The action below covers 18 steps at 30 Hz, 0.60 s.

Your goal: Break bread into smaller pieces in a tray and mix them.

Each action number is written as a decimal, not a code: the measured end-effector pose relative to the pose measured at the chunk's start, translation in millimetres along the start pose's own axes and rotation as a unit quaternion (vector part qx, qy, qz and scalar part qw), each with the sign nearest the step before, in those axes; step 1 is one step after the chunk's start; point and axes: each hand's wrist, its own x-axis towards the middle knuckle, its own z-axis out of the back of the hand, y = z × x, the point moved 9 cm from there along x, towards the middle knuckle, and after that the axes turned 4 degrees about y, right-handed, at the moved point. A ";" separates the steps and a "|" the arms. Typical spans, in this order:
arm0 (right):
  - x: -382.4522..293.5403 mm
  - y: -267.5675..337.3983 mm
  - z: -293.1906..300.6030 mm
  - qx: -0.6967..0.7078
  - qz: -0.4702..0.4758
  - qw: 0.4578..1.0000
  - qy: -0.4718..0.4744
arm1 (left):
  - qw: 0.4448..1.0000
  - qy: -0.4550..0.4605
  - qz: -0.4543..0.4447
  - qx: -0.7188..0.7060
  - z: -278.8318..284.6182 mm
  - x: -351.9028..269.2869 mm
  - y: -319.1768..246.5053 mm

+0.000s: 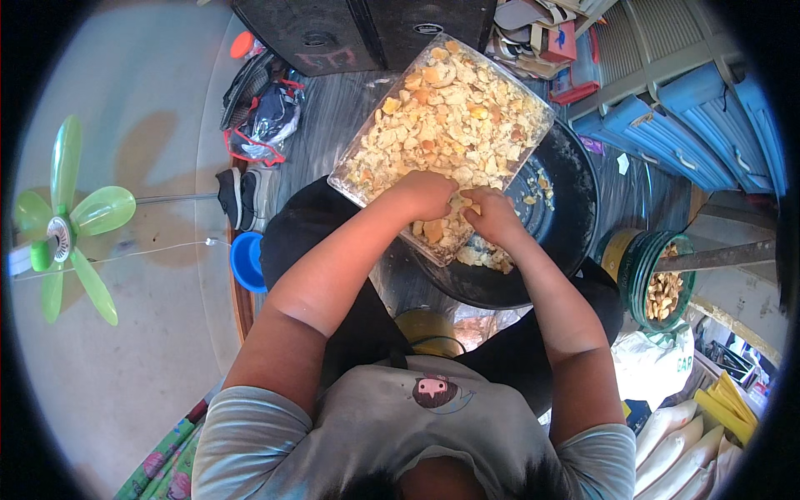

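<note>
A clear plastic tray, heaped with broken pale yellow and orange-brown pieces that look like bread, rests tilted partly over a round black basin. Both hands are at the tray's near right part. My left hand lies on the pieces with its fingers curled; whether it pinches one is hidden. My right hand is just beside it, thumb and index finger apart, touching or just above the pieces; what lies under its fingers cannot be told. Crumbs and more pieces lie in the basin, under the tray's near corner.
Black speakers stand beyond the tray. A blue bowl, shoes and a green fan are at the left. To the right are a green bucket holding brown pieces, white filled bags and blue drawers. A yellow container sits between my legs.
</note>
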 end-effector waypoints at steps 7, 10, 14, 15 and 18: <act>0.2 -1.1 -1.5 0.006 -0.013 1.000 0.016 | 1.000 0.004 0.009 -0.004 -0.7 0.5 0.5; -0.9 1.0 0.6 0.008 -0.009 1.000 0.017 | 1.000 0.014 0.003 0.004 -3.8 1.6 0.4; -1.5 2.3 -0.3 0.010 -0.014 1.000 0.020 | 1.000 0.001 -0.002 0.004 -4.1 0.8 0.8; -1.6 2.1 -0.3 0.009 -0.011 1.000 0.018 | 1.000 0.002 -0.002 0.001 -4.4 1.1 0.7; -1.5 0.9 -1.9 0.017 -0.005 1.000 0.017 | 1.000 0.008 0.002 -0.003 -6.4 2.2 1.3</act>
